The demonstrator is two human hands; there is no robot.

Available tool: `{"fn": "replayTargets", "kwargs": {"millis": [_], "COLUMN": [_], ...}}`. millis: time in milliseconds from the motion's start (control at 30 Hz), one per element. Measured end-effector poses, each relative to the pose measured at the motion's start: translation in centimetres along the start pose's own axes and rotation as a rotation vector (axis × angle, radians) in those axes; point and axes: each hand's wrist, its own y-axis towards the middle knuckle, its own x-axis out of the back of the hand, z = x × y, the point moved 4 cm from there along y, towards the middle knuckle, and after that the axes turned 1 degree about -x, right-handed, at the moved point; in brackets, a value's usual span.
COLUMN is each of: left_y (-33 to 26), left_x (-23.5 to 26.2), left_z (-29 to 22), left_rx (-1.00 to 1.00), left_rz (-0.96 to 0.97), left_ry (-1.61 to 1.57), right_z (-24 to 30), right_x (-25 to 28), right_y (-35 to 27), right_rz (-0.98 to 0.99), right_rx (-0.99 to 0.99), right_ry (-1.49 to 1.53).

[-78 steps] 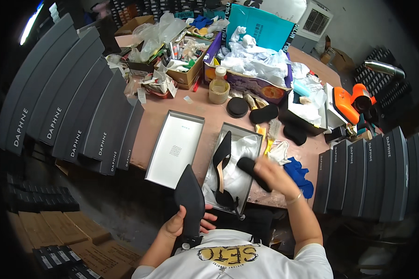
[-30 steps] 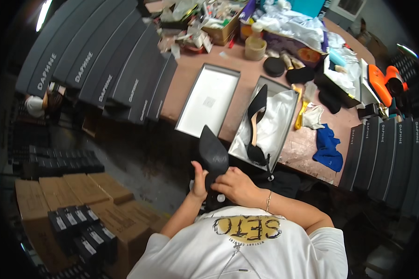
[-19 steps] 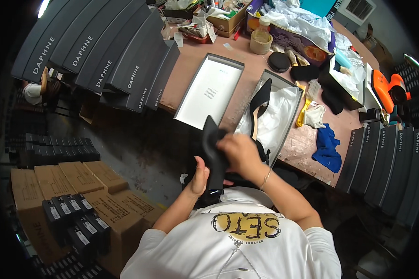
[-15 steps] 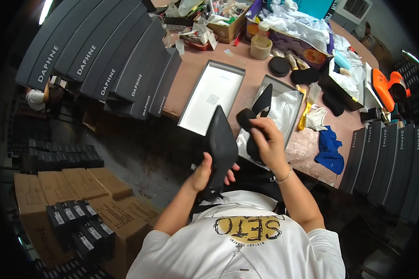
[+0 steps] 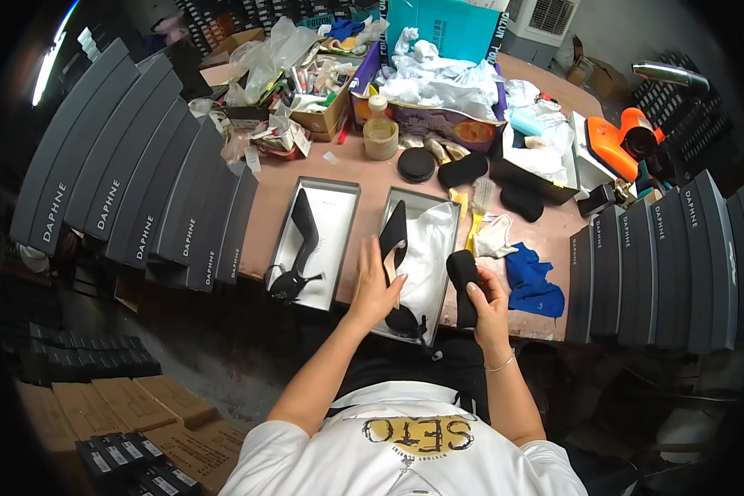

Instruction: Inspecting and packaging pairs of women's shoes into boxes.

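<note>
A black high-heeled shoe (image 5: 305, 227) with a strap lies on its side in the open white-lined box part (image 5: 347, 240) on the left. Beside it, a grey box (image 5: 450, 248) holds white tissue paper (image 5: 427, 236) and another black heeled shoe (image 5: 395, 223) with a pale inside. My left hand (image 5: 374, 285) is over this second shoe, fingers stretched and thumb apart; whether it touches the shoe is unclear. To the right of that box, my right hand (image 5: 489, 307) grips a black oblong pad (image 5: 461, 277) between thumb and fingers, held upright.
Dark shoe boxes stand stacked at the left (image 5: 140, 165) and right (image 5: 636, 273). A blue cloth (image 5: 534, 281), a white rag (image 5: 493, 237), a brush (image 5: 481, 198), black pads (image 5: 463, 170) and a jar (image 5: 380, 136) lie on the table. Cartons (image 5: 107, 405) sit lower left.
The shoe that was in my left hand now lies in the left box part. My left hand has moved right to the second shoe. My right hand still has the pad, now lower.
</note>
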Motion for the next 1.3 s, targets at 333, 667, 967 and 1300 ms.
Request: {"fn": "replayTargets", "kwargs": {"millis": [333, 667, 967, 1300], "left_y": [-2.6, -3.3, -1.7, -8.7], "left_x": [-3.8, -2.6, 4.9, 2.4], "left_z": [3.8, 1.9, -0.1, -2.6], "left_rx": [0.599, 0.574, 0.592, 0.608], "left_rz": [0.040, -0.076, 0.218, 0.859], "left_ry": [-0.892, -1.116, -1.654, -1.825], "right_z": [1.4, -3.5, 1.3, 4.5], "right_x": [-2.2, -8.2, -8.5, -11.5], "right_y": [10.2, 30.4, 20.7, -3.3], "right_rz": [0.040, 0.212, 0.303, 0.880], "right_rx": [0.252, 0.608, 0.394, 0.941], "right_ry": [-0.317, -1.481, -0.752, -0.770]}}
